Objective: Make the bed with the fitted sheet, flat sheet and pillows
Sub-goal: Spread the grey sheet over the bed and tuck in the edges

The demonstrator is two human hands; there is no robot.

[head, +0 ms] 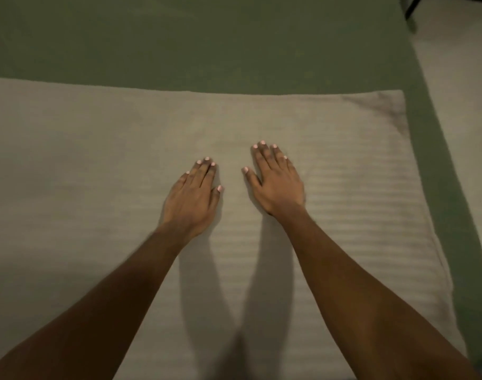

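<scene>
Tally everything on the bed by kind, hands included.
green sheet: 1
beige pillow: 1
hands: 2, the left hand and the right hand, both flat on the pillow
Total: 4

Bedroom: bed (pixel 234 45) under green sheet, striped beige pillow (pixel 344 165) on top, pale floor (pixel 459 86) beside.
</scene>
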